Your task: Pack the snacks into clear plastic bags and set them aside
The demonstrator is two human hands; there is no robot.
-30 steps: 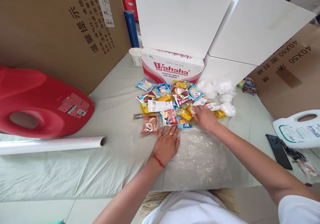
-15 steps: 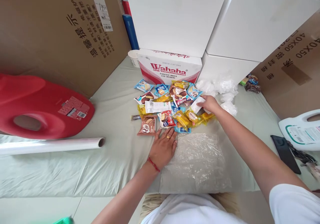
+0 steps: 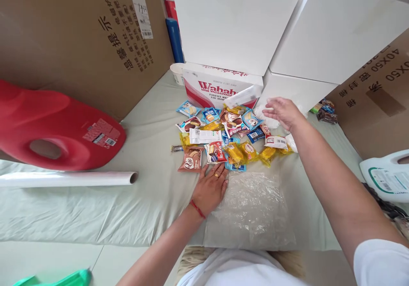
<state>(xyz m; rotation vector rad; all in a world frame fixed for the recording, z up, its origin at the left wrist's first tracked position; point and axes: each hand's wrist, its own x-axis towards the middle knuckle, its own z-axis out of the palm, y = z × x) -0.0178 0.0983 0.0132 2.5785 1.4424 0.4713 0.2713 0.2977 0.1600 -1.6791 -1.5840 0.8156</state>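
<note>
My left hand (image 3: 211,188) lies flat, fingers together, on the left edge of a clear plastic sheet (image 3: 252,205) spread on the pale cloth. Just beyond its fingertips is a pile of several small snack packets (image 3: 223,137). My right hand (image 3: 283,111) hovers above the pile's far right side with fingers stretched out and nothing in them. A long white packet (image 3: 244,96) shows just left of those fingertips, apart from them, in front of the Wahaha carton (image 3: 211,86).
A red jug (image 3: 57,124) lies on its side at the left, a roll of clear film (image 3: 64,178) in front of it. A big cardboard box (image 3: 79,35) and white boxes (image 3: 335,30) wall the back. A white jug (image 3: 386,175) lies at the right.
My right hand left the pile, took a white packet, rose to the back right and opened; the packet is now out of it near the carton. The left hand stayed put.
</note>
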